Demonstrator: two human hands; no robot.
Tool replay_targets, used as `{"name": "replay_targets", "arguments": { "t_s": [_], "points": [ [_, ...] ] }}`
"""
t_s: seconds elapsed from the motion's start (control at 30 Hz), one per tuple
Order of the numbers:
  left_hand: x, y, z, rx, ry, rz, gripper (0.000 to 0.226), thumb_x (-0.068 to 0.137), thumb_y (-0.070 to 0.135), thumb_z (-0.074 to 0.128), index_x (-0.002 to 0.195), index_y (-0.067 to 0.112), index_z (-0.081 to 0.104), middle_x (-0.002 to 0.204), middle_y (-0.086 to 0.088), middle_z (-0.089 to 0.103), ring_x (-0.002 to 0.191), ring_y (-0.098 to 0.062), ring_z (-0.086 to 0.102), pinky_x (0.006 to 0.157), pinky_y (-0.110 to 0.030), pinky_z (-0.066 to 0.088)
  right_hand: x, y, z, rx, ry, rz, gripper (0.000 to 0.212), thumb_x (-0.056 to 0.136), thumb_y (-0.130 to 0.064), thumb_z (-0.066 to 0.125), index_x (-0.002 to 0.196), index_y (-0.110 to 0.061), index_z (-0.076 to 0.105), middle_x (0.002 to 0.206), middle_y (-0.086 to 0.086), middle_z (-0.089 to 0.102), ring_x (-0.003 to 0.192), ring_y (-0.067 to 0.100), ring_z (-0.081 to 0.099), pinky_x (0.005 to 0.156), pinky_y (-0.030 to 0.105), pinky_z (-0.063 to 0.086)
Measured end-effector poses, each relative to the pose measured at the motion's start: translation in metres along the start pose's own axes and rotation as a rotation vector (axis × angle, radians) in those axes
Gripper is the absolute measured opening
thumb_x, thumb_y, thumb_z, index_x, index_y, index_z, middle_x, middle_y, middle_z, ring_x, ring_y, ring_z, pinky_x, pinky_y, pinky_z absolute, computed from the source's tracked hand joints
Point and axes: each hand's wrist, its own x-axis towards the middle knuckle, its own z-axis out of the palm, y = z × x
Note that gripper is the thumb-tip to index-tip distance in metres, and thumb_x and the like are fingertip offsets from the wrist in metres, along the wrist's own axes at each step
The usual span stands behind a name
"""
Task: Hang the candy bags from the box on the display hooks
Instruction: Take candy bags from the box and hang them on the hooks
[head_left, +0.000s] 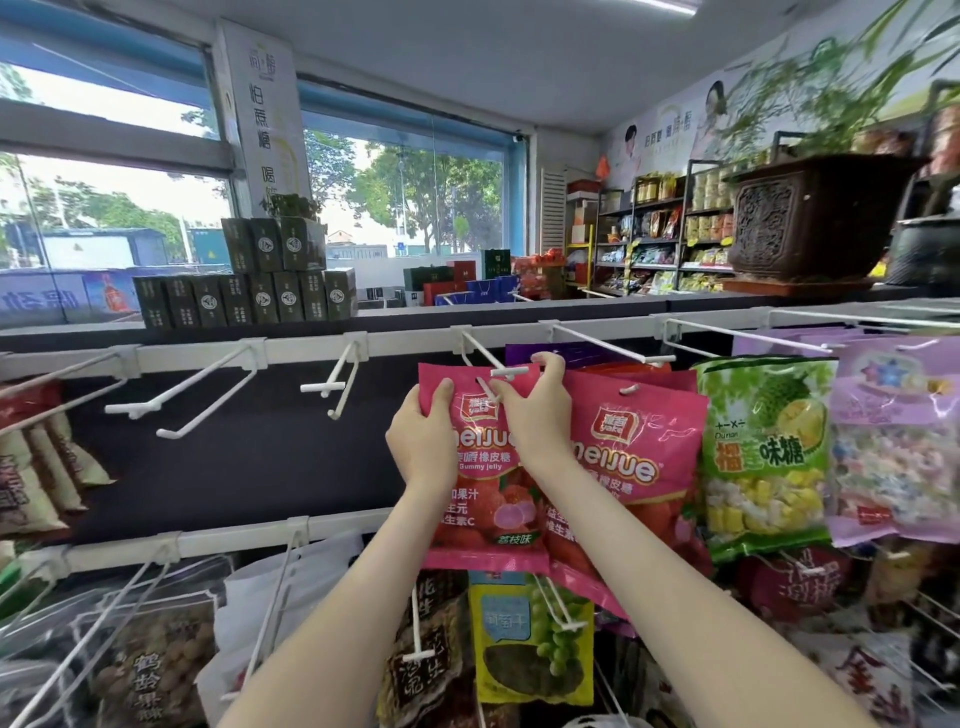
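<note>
The left hand (423, 436) grips the upper left edge of a glossy pink plastic gummy-jelly bag printed with red and purple fruit (483, 483), thumb flat on the front and fingers curled behind. The right hand (535, 410) pinches the bag's top edge near the middle, its fingertips bent over the rim.

The bag is held flat and upright against a white double-wire display hook with a short crossbar tip (506, 371). The crossbar lies just in front of the bag's top edge, and a thin white prong shows against the front just below it. Whether the prong passes through the hang hole I cannot tell.

Just to the right, a second identical pink gummy bag (634, 457) hangs from the next white hook, overlapping others behind it. Beside that hang a shiny green durian-candy bag with a clear window of yellow and white pieces (763, 457) and a crinkly lavender bag of pastel sweets (893, 447).

To the left, 2 bare white angled wire hooks (208, 387) (337, 384) stick out from the flat white metal rail (306, 351) over a matte black backboard.

Below the held bag hangs a yellow bag printed with green grapes (530, 639).

On the ledge above stand stacked dark green rectangular cartons (249, 299), and to the right a carved dark brown square plant pot (810, 218).
</note>
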Motion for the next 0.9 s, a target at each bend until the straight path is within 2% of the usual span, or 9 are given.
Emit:
{"name": "replay_targets", "arguments": {
  "t_s": [0.07,0.2,0.3,0.4,0.47,0.53,0.6,0.73,0.9],
  "points": [
    [0.001,-0.002,0.0,0.03,0.005,0.047,0.027,0.094,0.039,0.055,0.08,0.019,0.065,0.068,0.006,0.065,0.059,-0.001,0.057,0.053,-0.012,0.042,-0.011,0.007,0.0,-0.023,-0.022,-0.104,0.056,0.088,-0.017,0.066,0.132,-0.017,0.031,0.103,-0.01,0.053,0.083,0.0,0.056,0.067,0.015,0.05],
    [0.006,-0.001,-0.008,0.093,-0.013,0.151,0.028,0.093,0.036,0.057,0.074,0.017,0.061,0.062,0.006,0.06,0.052,0.0,0.05,0.051,-0.01,0.037,-0.026,0.022,-0.002,-0.139,-0.097,-0.289,0.074,0.084,-0.018,0.07,0.14,-0.02,0.022,0.134,-0.01,0.035,0.114,-0.002,0.043,0.089,0.008,0.04],
    [0.008,-0.002,-0.011,0.096,-0.049,0.158,0.029,0.093,0.036,0.058,0.075,0.014,0.061,0.064,0.003,0.062,0.054,0.0,0.052,0.051,-0.011,0.039,-0.028,0.025,-0.004,-0.154,-0.111,-0.328,0.075,0.083,-0.015,0.072,0.139,-0.018,0.022,0.133,-0.011,0.032,0.112,-0.009,0.039,0.088,0.003,0.039],
    [0.011,-0.01,-0.019,0.064,-0.125,0.095,0.03,0.093,0.038,0.058,0.081,0.01,0.062,0.073,-0.002,0.067,0.066,-0.01,0.062,0.062,-0.022,0.049,-0.032,0.027,-0.006,-0.169,-0.134,-0.35,0.074,0.081,-0.01,0.073,0.137,-0.016,0.025,0.128,-0.014,0.03,0.115,-0.007,0.04,0.094,0.018,0.047],
    [0.017,-0.018,-0.026,0.034,-0.206,0.039,0.029,0.091,0.04,0.059,0.084,0.012,0.063,0.081,-0.006,0.07,0.077,-0.022,0.068,0.073,-0.038,0.055,-0.035,0.029,-0.008,-0.223,-0.129,-0.388,0.076,0.08,-0.01,0.073,0.139,-0.014,0.024,0.134,-0.008,0.03,0.126,0.0,0.035,0.103,0.017,0.039],
    [0.022,-0.022,-0.033,-0.018,-0.293,-0.017,0.023,0.088,0.044,0.06,0.085,0.022,0.066,0.086,-0.004,0.072,0.083,-0.025,0.07,0.08,-0.048,0.056,-0.038,0.03,-0.008,-0.298,-0.11,-0.432,0.081,0.081,-0.009,0.072,0.143,-0.011,0.02,0.146,0.002,0.024,0.137,0.006,0.023,0.111,0.011,0.022],
    [0.023,-0.021,-0.037,-0.04,-0.344,-0.054,0.015,0.089,0.04,0.06,0.088,0.026,0.066,0.089,-0.002,0.073,0.085,-0.023,0.071,0.081,-0.048,0.057,-0.041,0.03,-0.006,-0.41,-0.087,-0.481,0.087,0.082,-0.009,0.07,0.148,-0.013,0.013,0.154,0.007,0.013,0.144,0.013,0.008,0.114,0.015,0.008],
    [0.017,-0.027,-0.046,-0.044,-0.391,-0.097,0.013,0.09,0.03,0.064,0.097,0.019,0.063,0.092,-0.002,0.072,0.085,-0.02,0.071,0.077,-0.038,0.057,-0.051,0.03,0.001,-0.742,-0.063,-0.538,0.091,0.087,-0.021,0.066,0.151,-0.013,0.003,0.159,0.004,-0.004,0.144,0.016,-0.013,0.116,0.029,-0.005],
    [0.008,-0.048,-0.053,0.093,-0.489,-0.102,0.011,0.088,0.025,0.066,0.097,0.022,0.062,0.098,-0.002,0.07,0.093,-0.019,0.068,0.085,-0.042,0.056,-0.058,0.039,0.01,-0.845,-0.21,-0.367,0.096,0.089,-0.038,0.06,0.149,-0.013,-0.01,0.156,0.003,-0.019,0.136,0.013,-0.027,0.115,0.031,-0.011]
  ]
}}
